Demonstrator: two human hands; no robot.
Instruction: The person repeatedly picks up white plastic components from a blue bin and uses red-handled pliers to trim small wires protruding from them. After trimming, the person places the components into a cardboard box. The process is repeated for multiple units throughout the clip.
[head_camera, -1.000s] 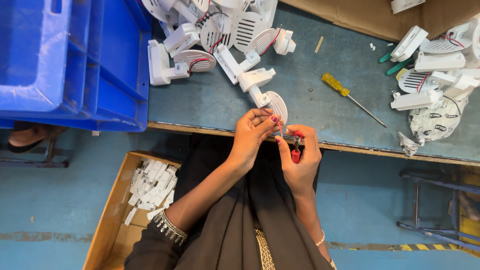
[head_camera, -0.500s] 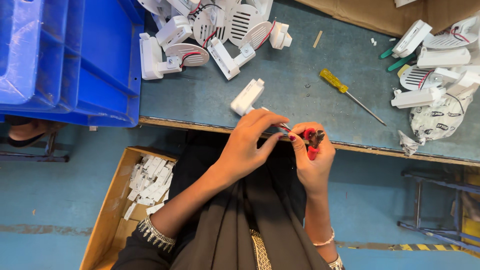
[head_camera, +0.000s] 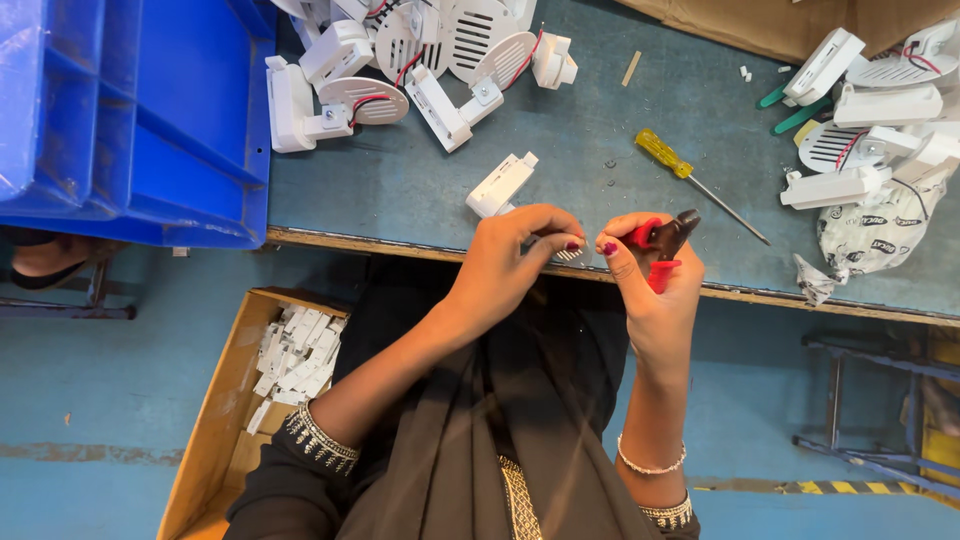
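An assembly workshop: worn workbench (head_camera: 420, 200), white plastic parts (head_camera: 400, 70), blue bins (head_camera: 150, 130), screwdriver (head_camera: 690, 180).

bare bench (head_camera: 420, 200) between white housing (head_camera: 502, 184) and screwdriver (head_camera: 690, 180)

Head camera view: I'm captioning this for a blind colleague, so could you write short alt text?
Seen from above, a person's left hand pinches a small white plastic part while the right hand grips red-handled pliers at the edge of a grey-blue workbench. On the bench lie a white housing, a yellow-handled screwdriver, wired white parts and blue bins.
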